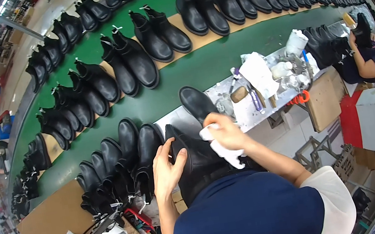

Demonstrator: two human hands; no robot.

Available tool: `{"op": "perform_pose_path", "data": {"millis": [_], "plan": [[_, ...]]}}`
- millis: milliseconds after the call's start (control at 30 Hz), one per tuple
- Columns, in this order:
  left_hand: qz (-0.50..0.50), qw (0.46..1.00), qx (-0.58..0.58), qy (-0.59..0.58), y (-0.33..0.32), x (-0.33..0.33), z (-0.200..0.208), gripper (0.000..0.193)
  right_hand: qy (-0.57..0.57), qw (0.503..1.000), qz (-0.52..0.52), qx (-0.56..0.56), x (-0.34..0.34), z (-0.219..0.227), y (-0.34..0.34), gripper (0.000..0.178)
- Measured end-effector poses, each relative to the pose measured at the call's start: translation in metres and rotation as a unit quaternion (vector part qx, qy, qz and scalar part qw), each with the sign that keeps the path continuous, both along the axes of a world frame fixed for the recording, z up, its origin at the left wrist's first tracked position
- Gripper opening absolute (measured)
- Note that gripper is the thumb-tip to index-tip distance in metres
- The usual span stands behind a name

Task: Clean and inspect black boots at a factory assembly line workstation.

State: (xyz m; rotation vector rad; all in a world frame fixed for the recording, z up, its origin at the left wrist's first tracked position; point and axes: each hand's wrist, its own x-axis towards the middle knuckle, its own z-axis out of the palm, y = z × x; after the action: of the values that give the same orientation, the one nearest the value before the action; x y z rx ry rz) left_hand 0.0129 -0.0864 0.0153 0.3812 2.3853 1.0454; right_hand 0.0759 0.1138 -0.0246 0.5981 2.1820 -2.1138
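Close to my body, a black leather ankle boot (196, 157) is steadied by my left hand (168, 168). The thumb and fingers of that hand bend around the boot's left side. My right hand (225, 133) grips a crumpled white cloth (227, 154), part of which hangs below the fist. The cloth is close against the boot's right side; whether it touches the leather is hard to make out. Just beyond my right hand a second black boot (196, 102) lies with its rounded toe pointing away, its upper partly hidden by the hand.
Pairs of black boots (132, 59) line the green conveyor (176, 75). More boots (127, 141) stand close on my left. A metal shelf on the right carries a white rag (258, 74), bottles (282, 69) and a brush. Further right, a co-worker (372, 61) handles a boot.
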Motion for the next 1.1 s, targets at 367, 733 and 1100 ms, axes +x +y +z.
{"op": "perform_pose_path", "data": {"millis": [367, 733, 1100], "plan": [[0.284, 0.800, 0.522, -0.082, -0.022, -0.048, -0.001, 0.053, 0.058, 0.972, -0.217, 0.069, 0.025, -0.030, 0.123, 0.012], [0.372, 0.776, 0.509, -0.006, 0.012, -0.049, -0.015, 0.053, -0.057, 0.972, -0.194, 0.121, 0.031, -0.079, 0.101, 0.022], [0.380, 0.826, 0.416, -0.011, 0.034, -0.047, -0.011, 0.055, -0.076, 0.965, -0.196, 0.158, 0.039, -0.103, 0.091, 0.027]]}}
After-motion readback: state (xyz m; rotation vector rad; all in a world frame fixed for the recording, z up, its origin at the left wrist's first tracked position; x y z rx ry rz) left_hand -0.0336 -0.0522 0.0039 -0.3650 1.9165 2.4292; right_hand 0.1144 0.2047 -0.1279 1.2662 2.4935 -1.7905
